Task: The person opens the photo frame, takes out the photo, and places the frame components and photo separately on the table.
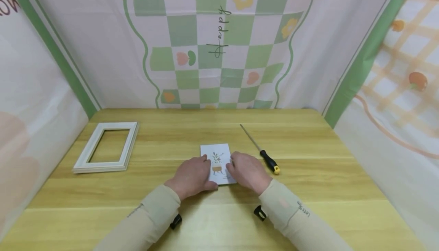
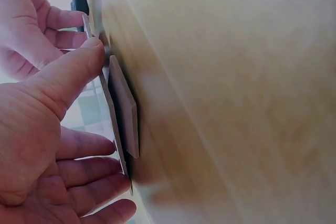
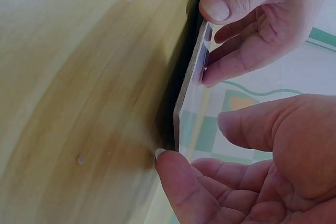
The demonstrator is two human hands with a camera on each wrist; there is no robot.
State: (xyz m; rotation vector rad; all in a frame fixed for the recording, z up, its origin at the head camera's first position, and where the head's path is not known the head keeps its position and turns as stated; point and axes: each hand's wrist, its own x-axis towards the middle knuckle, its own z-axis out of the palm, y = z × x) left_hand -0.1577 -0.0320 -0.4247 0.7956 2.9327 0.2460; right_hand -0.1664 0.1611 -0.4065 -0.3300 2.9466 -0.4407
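A white picture [image 1: 223, 171] printed with a potted plant lies face up near the middle of the table, a thin board under it. Seen edge-on in the left wrist view, the board [image 2: 111, 108] has a smaller brown panel [image 2: 123, 108] between it and the tabletop. My left hand [image 1: 192, 176] holds it, thumb on the near edge and fingers along the left side. At the right edge my right hand [image 1: 249, 170] touches with its fingertips; in the right wrist view its thumb [image 3: 236, 127] stands apart from the board.
A white picture frame [image 1: 97, 165] with an open middle lies at the left. To the right of my hands is a screwdriver [image 1: 269, 161] with a black and yellow handle. A patterned cloth [image 1: 219, 75] hangs behind the wooden table [image 1: 308, 213].
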